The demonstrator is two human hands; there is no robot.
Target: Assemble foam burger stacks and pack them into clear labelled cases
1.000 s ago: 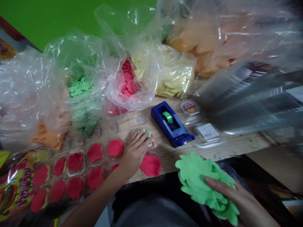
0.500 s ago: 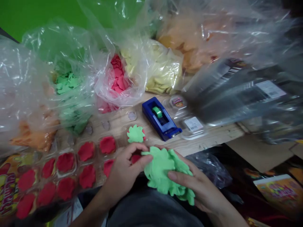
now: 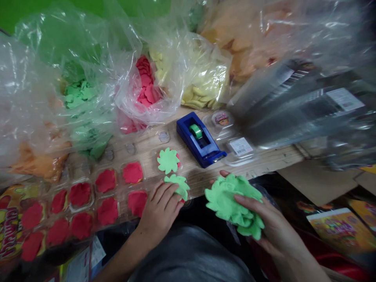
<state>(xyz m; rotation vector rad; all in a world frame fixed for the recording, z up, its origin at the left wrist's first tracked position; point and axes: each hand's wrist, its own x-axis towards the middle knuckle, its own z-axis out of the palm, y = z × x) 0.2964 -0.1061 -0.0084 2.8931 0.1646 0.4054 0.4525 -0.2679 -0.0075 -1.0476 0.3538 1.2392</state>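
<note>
The left hand [image 3: 160,213] lies palm down at the front edge of a clear blister tray [image 3: 117,213], its fingers slightly spread and pressing on a scalloped green cutout [image 3: 178,185]. That cutout sits on a red piece in one cell, its edge curling upward, and a second green cutout [image 3: 168,160] lies flat on red just beyond it. The right hand [image 3: 264,213] is off the wooden tabletop [image 3: 264,166], past its near edge, with its fingers and thumb closed around a loose stack of green cutouts [image 3: 232,205], pinching it from both sides. The pieces look light, thin and soft, probably foam or modelling clay, though the view cannot settle which. They seem likely to bend and stick together rather than slip, so a stack would be best supported from beneath, and a single piece taken by its body, since the lobes could tear or fold. Red cutouts [image 3: 107,208] fill the other tray cells, while a blue tape dispenser [image 3: 197,139] stands just beyond the hands, with plastic bags of colored pieces [image 3: 148,92] behind.
</note>
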